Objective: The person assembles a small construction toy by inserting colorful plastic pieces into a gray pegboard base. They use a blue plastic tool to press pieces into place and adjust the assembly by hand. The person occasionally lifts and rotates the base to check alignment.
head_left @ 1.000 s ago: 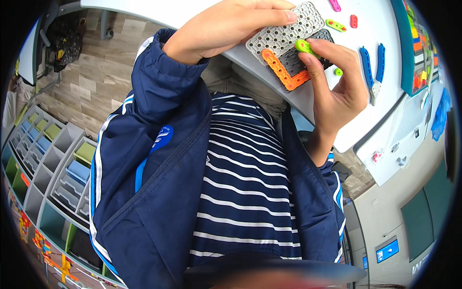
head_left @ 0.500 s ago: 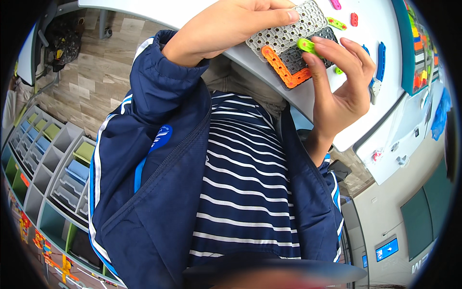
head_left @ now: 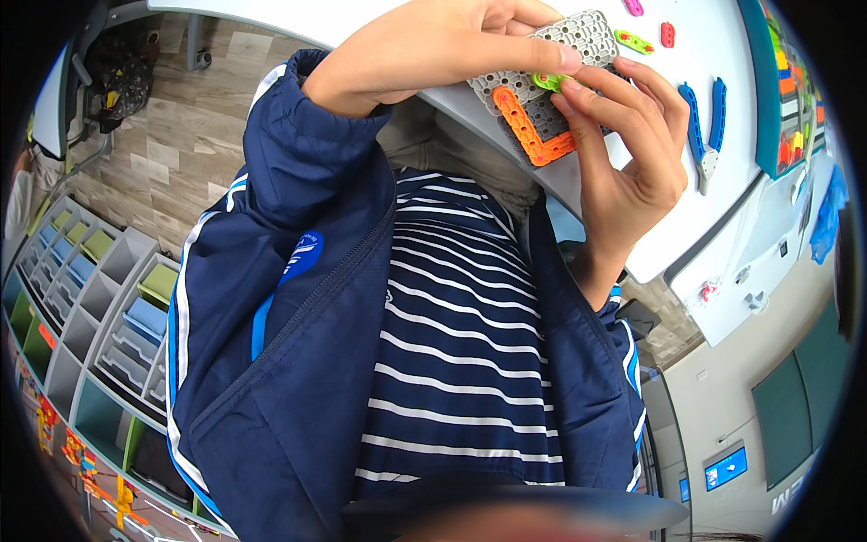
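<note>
My left hand point(head_left: 442, 45) is closed on a light grey perforated building plate point(head_left: 591, 32), its thumb lying along the top and its other fingers partly hidden behind. A dark grey perforated plate point(head_left: 545, 113) adjoins it on the near side. An orange L-shaped beam point(head_left: 517, 117) lies over the plates' near left part. Between thumb and fingertips, my right hand point(head_left: 632, 135) pinches a small bright green link point(head_left: 546, 81) against the plates, close to my left thumb. The fingers cover part of the link.
On the white table point(head_left: 655, 172) beyond my right hand lie blue-handled pliers point(head_left: 718, 113), a yellow-green strip with red pins point(head_left: 634, 42), a red piece point(head_left: 667, 34) and a pink piece point(head_left: 634, 7). A bin of coloured parts point(head_left: 778, 99) stands far right.
My right hand has moved left with the green link, bringing it beside my left thumb. The plates have shifted slightly, and more of the blue-handled pliers shows.
</note>
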`<state>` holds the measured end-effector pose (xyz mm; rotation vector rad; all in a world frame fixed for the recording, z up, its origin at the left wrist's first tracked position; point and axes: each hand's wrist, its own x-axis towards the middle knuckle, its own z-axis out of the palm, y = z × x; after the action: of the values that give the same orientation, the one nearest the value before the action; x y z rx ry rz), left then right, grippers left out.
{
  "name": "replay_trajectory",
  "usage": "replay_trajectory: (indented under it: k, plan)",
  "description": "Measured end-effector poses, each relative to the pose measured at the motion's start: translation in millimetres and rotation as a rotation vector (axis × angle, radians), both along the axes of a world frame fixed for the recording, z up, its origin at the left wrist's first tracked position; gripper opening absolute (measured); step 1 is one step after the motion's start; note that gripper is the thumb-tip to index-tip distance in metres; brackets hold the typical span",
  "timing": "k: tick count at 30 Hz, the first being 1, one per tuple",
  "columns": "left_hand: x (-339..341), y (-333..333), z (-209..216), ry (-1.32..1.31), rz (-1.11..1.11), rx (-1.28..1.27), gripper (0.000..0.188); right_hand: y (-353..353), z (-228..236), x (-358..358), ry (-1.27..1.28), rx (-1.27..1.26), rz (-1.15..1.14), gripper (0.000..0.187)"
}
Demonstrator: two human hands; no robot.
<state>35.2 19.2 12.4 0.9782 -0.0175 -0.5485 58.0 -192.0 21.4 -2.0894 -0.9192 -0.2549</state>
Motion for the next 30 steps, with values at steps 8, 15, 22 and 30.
replay_trajectory:
  k: [8, 15, 22, 30]
  plan:
    - [-5.8, 0.6, 0.8, 0.042, 0.028, -0.084, 0.053, -9.2, 2.0, 0.6, 0.241, 0.208, -0.014, 0.034]
    - [-31.8, -14.4, -6.0, -0.157, 0.211, 0.065, 0.047, -13.0, 11.9, -13.9, 0.74, 0.429, -0.02, 0.073]
    - [-44.7, -12.2, 1.9, -0.489, 0.252, 0.407, 0.047, -14.6, 18.7, -19.3, 0.749, 0.366, 0.022, 0.067]
    - [-45.3, -9.2, 6.7, -0.595, 0.177, 0.543, 0.051, -18.4, 20.9, -22.9, 0.676, 0.339, 0.004, 0.064]
